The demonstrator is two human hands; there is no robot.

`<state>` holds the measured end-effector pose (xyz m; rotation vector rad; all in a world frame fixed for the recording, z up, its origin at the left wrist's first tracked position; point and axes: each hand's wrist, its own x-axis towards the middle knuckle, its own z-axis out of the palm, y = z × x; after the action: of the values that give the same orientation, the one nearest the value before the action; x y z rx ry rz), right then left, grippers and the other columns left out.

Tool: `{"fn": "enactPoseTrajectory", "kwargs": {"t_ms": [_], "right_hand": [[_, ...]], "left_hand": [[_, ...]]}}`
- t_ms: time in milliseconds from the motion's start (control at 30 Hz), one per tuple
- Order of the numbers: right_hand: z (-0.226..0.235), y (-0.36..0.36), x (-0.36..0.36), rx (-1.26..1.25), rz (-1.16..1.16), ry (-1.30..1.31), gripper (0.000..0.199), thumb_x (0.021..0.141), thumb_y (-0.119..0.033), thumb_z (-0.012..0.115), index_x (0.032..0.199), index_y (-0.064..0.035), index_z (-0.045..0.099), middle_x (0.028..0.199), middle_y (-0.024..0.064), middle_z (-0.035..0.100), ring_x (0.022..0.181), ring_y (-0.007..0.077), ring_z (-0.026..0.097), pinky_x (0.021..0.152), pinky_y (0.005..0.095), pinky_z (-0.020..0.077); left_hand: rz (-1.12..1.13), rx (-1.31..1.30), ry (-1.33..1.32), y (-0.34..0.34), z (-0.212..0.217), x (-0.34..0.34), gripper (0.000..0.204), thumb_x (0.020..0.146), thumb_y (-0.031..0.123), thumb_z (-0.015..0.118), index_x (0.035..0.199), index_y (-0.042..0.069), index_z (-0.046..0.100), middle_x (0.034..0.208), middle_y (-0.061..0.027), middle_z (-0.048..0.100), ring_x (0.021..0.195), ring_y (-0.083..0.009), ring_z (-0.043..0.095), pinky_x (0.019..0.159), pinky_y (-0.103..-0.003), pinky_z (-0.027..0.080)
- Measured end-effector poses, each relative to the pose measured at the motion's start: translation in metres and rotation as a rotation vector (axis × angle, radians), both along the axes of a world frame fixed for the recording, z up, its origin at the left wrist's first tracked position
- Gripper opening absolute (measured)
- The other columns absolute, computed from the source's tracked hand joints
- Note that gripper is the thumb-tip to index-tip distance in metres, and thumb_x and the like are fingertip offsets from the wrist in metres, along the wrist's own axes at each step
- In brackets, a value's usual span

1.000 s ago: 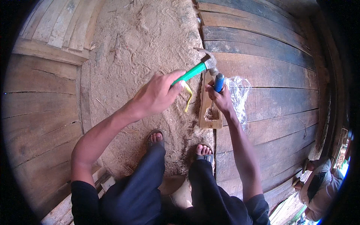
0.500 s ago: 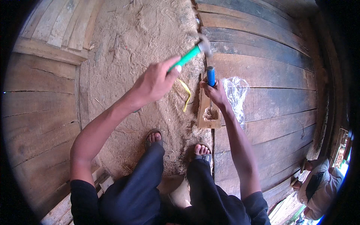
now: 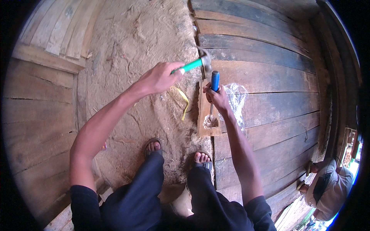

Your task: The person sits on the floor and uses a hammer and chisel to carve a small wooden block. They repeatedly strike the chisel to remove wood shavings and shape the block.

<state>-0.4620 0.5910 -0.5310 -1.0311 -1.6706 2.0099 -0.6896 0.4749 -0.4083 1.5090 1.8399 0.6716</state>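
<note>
Mid-chiselling, by the look of it: left hand (image 3: 160,78) wrapped tight round the green handle of a hammer (image 3: 192,64), metal head raised just above and left of the chisel's top. Right hand (image 3: 217,97) clamped firm on the blue-handled chisel (image 3: 214,82), held near upright, blade running down into a small wooden block (image 3: 208,115). Block lying flat at the seam between sandy ground (image 3: 142,46) and the dark floor planks (image 3: 269,77), with a pale chewed-out hollow at its near end (chips and dust sitting in it). Judging from the raised head, a strike onto the handle end seems due, calling for a square hit and a steady chisel so the blade stays in the hollow rather than skating off. Counting up: one hammer, one chisel, one block, one strip of yellow strap (image 3: 182,101) curled on the sand beside the block, one crumpled clear plastic bag (image 3: 236,98) just past the right wrist. Two sandalled feet planted below the block. One other person at the lower right rim, pale shirt, well apart.
</note>
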Motion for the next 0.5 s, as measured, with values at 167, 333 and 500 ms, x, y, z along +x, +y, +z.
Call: {"fn": "enactPoseTrajectory", "kwargs": {"t_ms": [167, 333, 500], "right_hand": [[0.001, -0.002, 0.001, -0.013, 0.006, 0.005, 0.018, 0.090, -0.012, 0.060, 0.076, -0.0027, 0.055, 0.051, -0.0031, 0.042, 0.041, 0.0061, 0.035, 0.041, 0.0251, 0.0256], [-0.003, 0.001, 0.007, -0.034, 0.050, -0.048, 0.017, 0.088, -0.017, 0.065, 0.076, -0.0063, 0.059, 0.056, -0.0046, 0.047, 0.048, 0.0042, 0.041, 0.045, 0.0239, 0.0307], [-0.001, -0.002, 0.006, -0.025, 0.032, -0.040, 0.018, 0.090, -0.015, 0.062, 0.077, -0.0038, 0.057, 0.053, -0.0042, 0.043, 0.044, 0.0052, 0.036, 0.042, 0.0249, 0.0268]], "left_hand": [[-0.015, -0.089, -0.097, 0.010, 0.013, 0.002, 0.037, 0.098, 0.026, 0.048, 0.126, 0.003, 0.056, 0.062, -0.0056, 0.055, 0.057, -0.0136, 0.053, 0.052, -0.034, 0.042], [0.065, 0.000, -0.101, 0.018, 0.009, -0.005, 0.043, 0.099, 0.030, 0.050, 0.128, -0.001, 0.054, 0.066, -0.0009, 0.054, 0.060, -0.0102, 0.051, 0.053, -0.030, 0.043], [-0.122, -0.016, -0.048, 0.013, 0.005, 0.000, 0.045, 0.099, 0.031, 0.050, 0.128, -0.003, 0.053, 0.065, 0.0004, 0.051, 0.058, -0.0080, 0.047, 0.051, -0.028, 0.041]]}}
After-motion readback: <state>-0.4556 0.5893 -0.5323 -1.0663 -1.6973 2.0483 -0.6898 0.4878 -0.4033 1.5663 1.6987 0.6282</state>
